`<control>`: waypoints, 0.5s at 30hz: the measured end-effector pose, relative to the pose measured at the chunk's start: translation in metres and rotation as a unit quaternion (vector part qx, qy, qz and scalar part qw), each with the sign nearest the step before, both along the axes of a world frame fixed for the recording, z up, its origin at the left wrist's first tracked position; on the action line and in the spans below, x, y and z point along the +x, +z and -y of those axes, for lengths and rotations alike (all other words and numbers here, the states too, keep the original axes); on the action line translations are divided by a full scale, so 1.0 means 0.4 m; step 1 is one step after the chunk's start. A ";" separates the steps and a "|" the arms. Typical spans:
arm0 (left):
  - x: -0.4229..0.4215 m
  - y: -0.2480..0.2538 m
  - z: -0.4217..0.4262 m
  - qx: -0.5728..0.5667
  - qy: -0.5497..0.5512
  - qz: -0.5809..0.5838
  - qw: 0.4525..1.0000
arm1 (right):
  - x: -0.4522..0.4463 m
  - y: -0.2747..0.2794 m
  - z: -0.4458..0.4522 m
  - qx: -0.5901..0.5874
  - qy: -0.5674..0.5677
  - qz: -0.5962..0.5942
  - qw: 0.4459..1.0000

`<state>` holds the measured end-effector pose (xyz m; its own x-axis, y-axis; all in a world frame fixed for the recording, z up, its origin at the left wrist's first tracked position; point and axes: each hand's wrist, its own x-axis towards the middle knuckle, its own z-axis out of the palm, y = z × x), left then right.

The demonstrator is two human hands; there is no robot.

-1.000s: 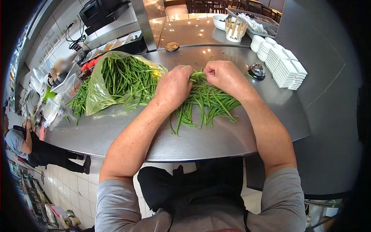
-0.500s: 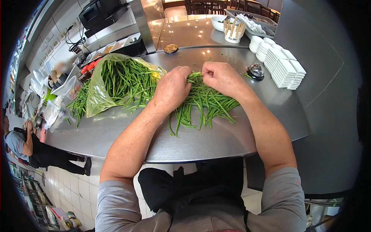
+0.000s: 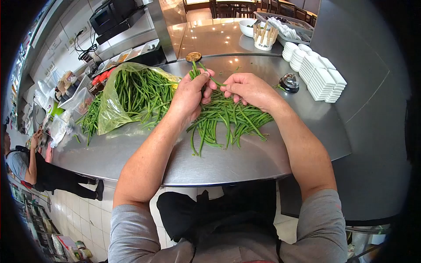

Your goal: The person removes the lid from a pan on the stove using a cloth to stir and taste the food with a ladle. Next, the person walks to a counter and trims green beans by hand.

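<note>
My left hand (image 3: 193, 92) is closed round a few green beans (image 3: 194, 69), whose ends poke up past the thumb. Between the two hands runs a single green bean (image 3: 216, 82), its right end pinched in the fingertips of my right hand (image 3: 245, 91). Below both hands a loose pile of green beans (image 3: 232, 118) lies on the steel counter (image 3: 210, 164). To the left, an open clear yellowish plastic bag (image 3: 109, 115) rests on its side, full of green beans, with more spilled beside it.
A call bell (image 3: 289, 82) and stacked white dishes (image 3: 322, 74) stand at the right. Behind are a cup marked "Order" (image 3: 264, 39) and a small round dish (image 3: 193, 57). Containers crowd the left end; a person (image 3: 33, 166) stands beyond it.
My left hand has turned and shifted slightly left, its beans now pointing upward. My right hand has moved down a little, fingers now at one bean. The person at left has raised their hands.
</note>
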<state>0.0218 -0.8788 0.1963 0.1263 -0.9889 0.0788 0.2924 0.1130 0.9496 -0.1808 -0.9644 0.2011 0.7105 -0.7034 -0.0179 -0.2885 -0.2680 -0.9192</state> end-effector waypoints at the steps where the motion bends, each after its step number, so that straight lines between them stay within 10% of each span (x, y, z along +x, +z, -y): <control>1: -0.002 -0.001 -0.001 0.001 -0.004 0.005 1.000 | 0.000 0.002 -0.002 -0.008 -0.007 -0.003 1.000; 7: -0.014 -0.019 0.005 -0.010 -0.022 0.098 0.995 | 0.003 -0.024 -0.003 -0.245 0.002 -0.061 0.968; 12: -0.054 -0.001 -0.018 -0.101 0.057 0.251 0.961 | -0.018 -0.054 0.103 -0.134 -0.162 0.034 0.977; 15: -0.014 0.126 -0.117 -0.151 0.124 0.180 0.964 | -0.066 -0.068 0.157 -0.264 -0.137 0.033 0.954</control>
<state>0.0163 -0.8322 0.2469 0.2664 -0.8573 0.4405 -0.1215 0.4235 0.8977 -0.2071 -1.0271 0.1737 0.4863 -0.7615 0.4285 -0.3607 -0.6216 -0.6954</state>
